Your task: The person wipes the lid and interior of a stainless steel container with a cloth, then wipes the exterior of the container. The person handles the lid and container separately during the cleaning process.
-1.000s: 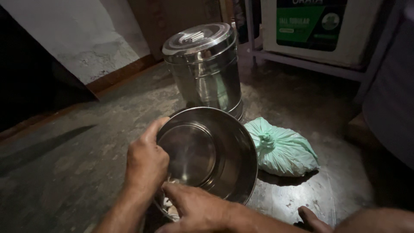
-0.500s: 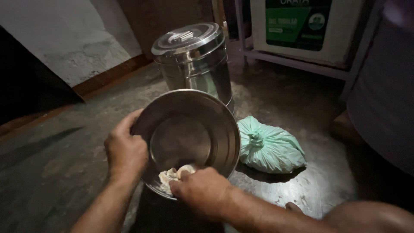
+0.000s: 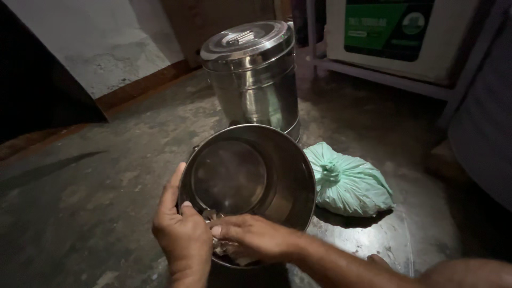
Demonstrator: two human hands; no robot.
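The steel bowl (image 3: 250,186) is tilted toward the viewer and gripped at its near-left rim by the left hand (image 3: 184,234). A pale, soft lump (image 3: 226,246) is pinched under the right hand (image 3: 256,240). The bowl is judged rigid, light and slippery; the rim is the surest hold.

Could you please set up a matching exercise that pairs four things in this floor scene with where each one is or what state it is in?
Things:
1. tall lidded steel canister
2. pale green knotted plastic bag
3. round open steel bowl
4. whitish lump of dough

Places or states:
A. tilted, its rim gripped by the left hand
B. lying on the floor to the right of the bowl
C. standing upright behind the bowl, lid on
D. at the bowl's near edge, under the right hand

Pairs: 1-C, 2-B, 3-A, 4-D
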